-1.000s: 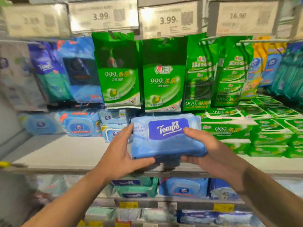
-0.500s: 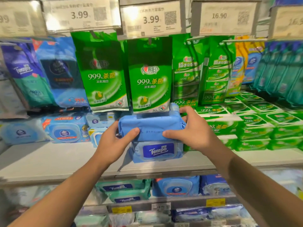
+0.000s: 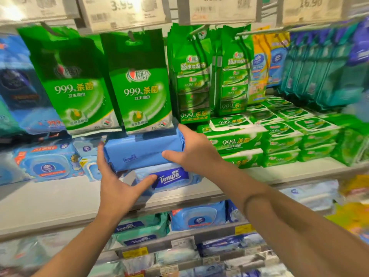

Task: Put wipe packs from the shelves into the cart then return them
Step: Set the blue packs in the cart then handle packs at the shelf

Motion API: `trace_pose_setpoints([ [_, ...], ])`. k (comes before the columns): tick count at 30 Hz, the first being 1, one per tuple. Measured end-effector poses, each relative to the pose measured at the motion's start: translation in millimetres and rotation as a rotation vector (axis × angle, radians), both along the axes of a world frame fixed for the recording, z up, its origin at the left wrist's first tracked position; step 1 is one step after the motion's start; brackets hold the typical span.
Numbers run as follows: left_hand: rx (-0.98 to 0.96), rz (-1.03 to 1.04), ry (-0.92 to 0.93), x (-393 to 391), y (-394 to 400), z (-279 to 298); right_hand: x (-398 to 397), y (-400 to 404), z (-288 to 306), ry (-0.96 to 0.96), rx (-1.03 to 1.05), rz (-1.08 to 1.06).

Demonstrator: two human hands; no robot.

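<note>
A blue Tempo wipe pack (image 3: 139, 151) lies on top of a second Tempo pack (image 3: 171, 176) on the white shelf (image 3: 50, 198). My left hand (image 3: 117, 186) cups the top pack's left end, its thumb across the front of the lower pack. My right hand (image 3: 191, 150) grips the top pack's right end, fingers over it and thumb along its front edge. The pack sits just under the hanging green packs. No cart is in view.
Green 999 wipe packs (image 3: 139, 86) hang above on hooks. Stacked green packs (image 3: 279, 136) fill the shelf to the right, and light-blue lidded packs (image 3: 46, 162) stand to the left. Lower shelves (image 3: 197, 216) hold more blue packs. Price tags (image 3: 123, 11) line the top.
Both hands carried the blue pack from in front of the shelf onto the lower Tempo pack and pushed it further back under the hanging green packs. The view moved closer.
</note>
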State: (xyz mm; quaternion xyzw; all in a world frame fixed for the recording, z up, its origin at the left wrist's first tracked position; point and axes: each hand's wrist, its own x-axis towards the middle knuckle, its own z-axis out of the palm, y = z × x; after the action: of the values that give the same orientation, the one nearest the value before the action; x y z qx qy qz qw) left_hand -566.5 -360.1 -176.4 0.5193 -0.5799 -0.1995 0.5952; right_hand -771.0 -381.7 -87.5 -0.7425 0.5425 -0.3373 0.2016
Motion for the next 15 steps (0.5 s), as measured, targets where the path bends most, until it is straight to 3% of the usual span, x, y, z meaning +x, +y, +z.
trace_pose_setpoints([
  [4, -0.002, 0.048, -0.039, -3, -4, -3, 0, -1, -6, -0.025, -0.038, -0.003],
  [8, -0.014, 0.051, -0.022, -8, -5, -6, 0, -8, 1, -0.042, 0.094, 0.041],
  [15, 0.021, 0.054, -0.107, 0, -9, 0, 2, -14, -5, 0.047, 0.072, 0.030],
])
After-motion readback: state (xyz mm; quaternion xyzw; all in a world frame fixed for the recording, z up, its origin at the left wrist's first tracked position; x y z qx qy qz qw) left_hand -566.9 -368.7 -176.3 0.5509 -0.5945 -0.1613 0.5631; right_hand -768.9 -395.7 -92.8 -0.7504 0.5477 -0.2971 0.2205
